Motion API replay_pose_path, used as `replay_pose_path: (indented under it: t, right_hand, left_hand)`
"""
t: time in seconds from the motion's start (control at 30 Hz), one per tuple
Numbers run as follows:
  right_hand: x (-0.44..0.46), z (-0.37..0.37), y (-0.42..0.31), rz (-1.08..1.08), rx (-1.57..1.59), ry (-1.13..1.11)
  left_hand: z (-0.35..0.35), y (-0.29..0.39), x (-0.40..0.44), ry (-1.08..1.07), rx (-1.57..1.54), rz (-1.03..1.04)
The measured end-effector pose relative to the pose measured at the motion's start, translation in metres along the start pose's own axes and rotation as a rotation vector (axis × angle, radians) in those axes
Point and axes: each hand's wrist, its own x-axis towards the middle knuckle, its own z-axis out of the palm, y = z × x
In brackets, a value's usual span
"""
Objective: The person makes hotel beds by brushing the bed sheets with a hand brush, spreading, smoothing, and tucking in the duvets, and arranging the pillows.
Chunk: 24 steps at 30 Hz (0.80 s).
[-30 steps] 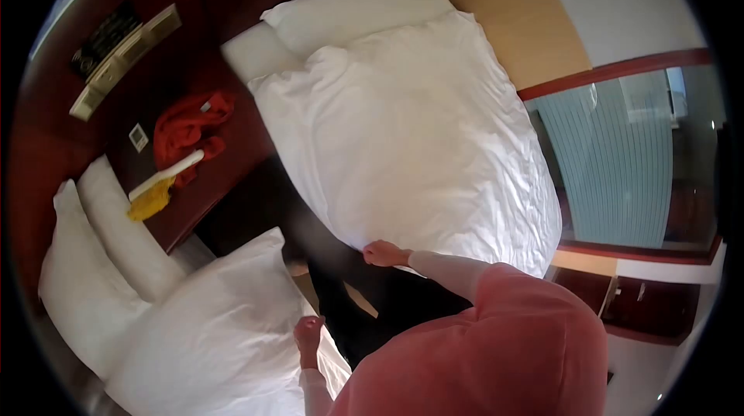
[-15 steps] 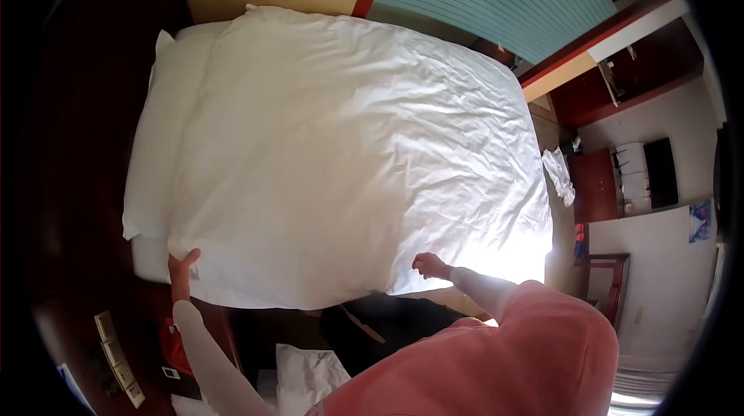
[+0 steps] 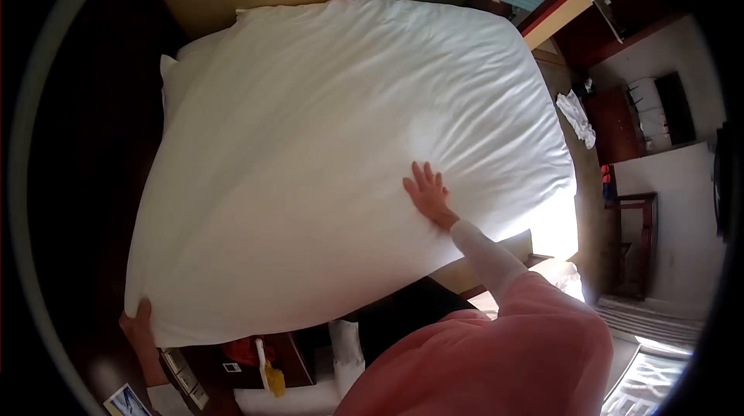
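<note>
A white duvet (image 3: 310,183) spreads over the bed, pulled taut with creases fanning toward the far right. At its near-left corner my left hand (image 3: 139,329) is closed on the edge, the thumb on top and the other fingers hidden below. My right hand (image 3: 428,193) lies on the duvet's near-middle part with its fingers spread, holding nothing. A white pillow (image 3: 178,82) pokes out at the far-left end, partly covered by the duvet.
Left of the bed is a dark headboard (image 3: 85,144). A nightstand (image 3: 291,358) with red and yellow items stands close on my near side. Crumpled white cloth (image 3: 576,119) lies on the floor beyond the bed's foot. A wooden chair (image 3: 639,238) stands at right.
My left hand has drawn the duvet corner toward the near left, covering more of the pillow end. My right hand has moved up onto the duvet and spread its fingers.
</note>
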Motion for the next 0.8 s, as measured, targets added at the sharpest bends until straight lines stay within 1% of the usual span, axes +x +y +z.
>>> replay_pose_path:
  t: [0.03, 0.07, 0.1, 0.13, 0.17, 0.2, 0.23, 0.27, 0.3, 0.33, 0.37, 0.4, 0.47, 0.5, 0.53, 0.57, 0.6, 0.63, 0.67, 0.7, 0.73, 0.77, 0.8]
  right_hand:
    - [-0.020, 0.049, -0.011, -0.025, -0.093, 0.041]
    - [-0.038, 0.082, -0.025, -0.009, -0.093, -0.070]
    - [-0.063, 0.094, -0.042, -0.031, -0.028, -0.228]
    - [-0.085, 0.120, -0.046, -0.113, -0.027, -0.370]
    - [-0.105, 0.134, -0.051, -0.146, -0.040, -0.543]
    - [-0.116, 0.193, -0.033, -0.222, -0.039, -0.650]
    - [-0.123, 0.229, -0.016, -0.443, -0.062, -0.787]
    - [-0.130, 0.263, 0.000, -0.664, -0.053, -0.913]
    - [-0.146, 0.234, -0.008, -0.833, -0.124, -1.074]
    - [-0.147, 0.239, 0.005, -0.684, -0.025, -1.088]
    - [-0.151, 0.245, 0.015, -0.552, 0.067, -1.107]
    - [-0.147, 0.247, 0.027, -0.436, 0.140, -1.131]
    - [-0.124, 0.224, 0.079, -0.854, 0.280, -0.920]
    - [-0.105, 0.205, 0.101, -0.734, 0.413, -0.968]
    - [-0.086, 0.184, 0.121, -0.613, 0.550, -1.005]
    - [-0.064, 0.161, 0.133, -0.123, 0.686, -1.129]
    - [-0.048, 0.103, 0.132, -0.006, 0.741, -1.023]
    - [-0.030, 0.037, 0.130, 0.113, 0.789, -0.907]
    - [-0.001, 0.007, 0.152, 0.114, 0.854, -0.856]
    - [0.026, -0.029, 0.172, 0.113, 0.951, -0.761]
    - [0.046, -0.072, 0.186, 0.122, 0.994, -0.610]
    - [0.063, -0.122, 0.202, 0.133, 1.128, -0.516]
    - [0.081, -0.154, 0.232, 0.017, 1.124, -0.383]
  left_hand:
    - [-0.008, -0.010, -0.001, 0.008, 0.023, -0.076]
    - [-0.019, -0.046, 0.009, -0.039, -0.070, -0.118]
    - [-0.036, -0.108, 0.026, -0.024, -0.006, -0.152]
    - [-0.041, -0.153, 0.028, 0.005, 0.119, -0.177]
    - [-0.040, -0.177, 0.030, 0.044, 0.242, -0.201]
    - [-0.025, -0.176, 0.017, 0.080, 0.280, -0.205]
    - [-0.008, -0.172, 0.002, 0.117, 0.317, -0.211]
    - [-0.022, -0.220, 0.022, 0.041, 0.292, -0.216]
    - [-0.034, -0.265, 0.040, -0.035, 0.266, -0.223]
    - [-0.017, -0.248, 0.018, 0.009, 0.317, -0.264]
    - [-0.001, -0.229, -0.002, 0.013, 0.268, -0.313]
    - [0.023, -0.185, -0.022, -0.038, 0.120, -0.379]
    - [0.078, -0.093, -0.060, -0.146, -0.192, -0.467]
    - [0.110, -0.049, -0.070, -0.179, -0.278, -0.444]
    - [0.132, -0.038, -0.052, -0.217, -0.202, -0.428]
    - [0.172, -0.002, -0.051, -0.193, -0.261, -0.335]
    - [0.220, 0.036, -0.050, -0.263, -0.254, -0.276]
    - [0.274, 0.096, -0.063, -0.424, -0.239, -0.147]
    - [0.338, 0.142, -0.082, -0.501, -0.188, 0.019]
    - [0.402, 0.170, -0.129, -0.691, -0.063, 0.177]
    - [0.467, 0.198, -0.176, -0.870, 0.041, 0.368]
    - [0.532, 0.227, -0.223, -1.026, 0.100, 0.558]
    - [0.553, 0.247, -0.291, -1.290, -0.125, 0.640]
